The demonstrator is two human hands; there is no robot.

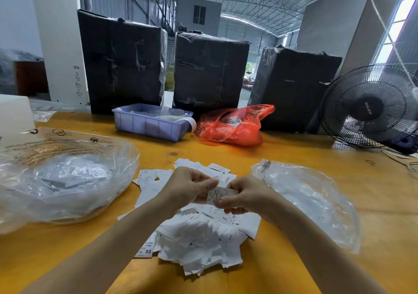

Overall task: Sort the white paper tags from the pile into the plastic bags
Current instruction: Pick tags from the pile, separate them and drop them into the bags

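Desk (294, 155) carried two part-filled plastic bags (65, 176), one either side. Between them, your pile (199, 237) remained large; most sorting was outstanding. Your left hand (187, 186) and right hand (243, 195) together pinched one tag (218, 194) above it.

Glossy plastic bags (67, 176), matt paper tags (199, 237)

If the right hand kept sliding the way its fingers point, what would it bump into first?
The right hand points left, toward the left hand. Both pinch the same white paper tag, so it would most likely bump the left hand's fingers almost at once.
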